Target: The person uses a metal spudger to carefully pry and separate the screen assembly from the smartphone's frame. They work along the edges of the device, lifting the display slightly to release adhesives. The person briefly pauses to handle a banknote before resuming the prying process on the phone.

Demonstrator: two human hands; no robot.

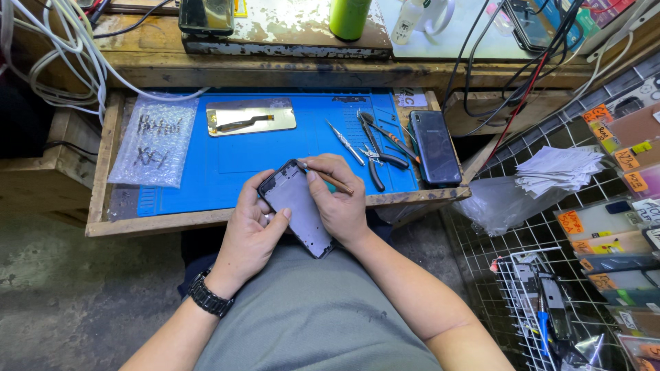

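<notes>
Left hand (251, 230): grips phone frame (297, 206) from below.
Right hand (337, 199): pinches tool (330, 180) at frame's top.
Mat (240, 161): blue.

Left hand (251, 233) cupped, thumb raised; right hand (340, 203) curled, fingers (323, 168) pinched; forearms converge.

A worn wooden bench (275, 65) with flaking paint runs across the top of the frame; under it a wooden drawer (103, 165) stands pulled out at centre, lined with a blue mat (234, 165); grey concrete floor (62, 295) fills the lower left; a white wire rack (495, 275) stands at the right; light is even.
</notes>
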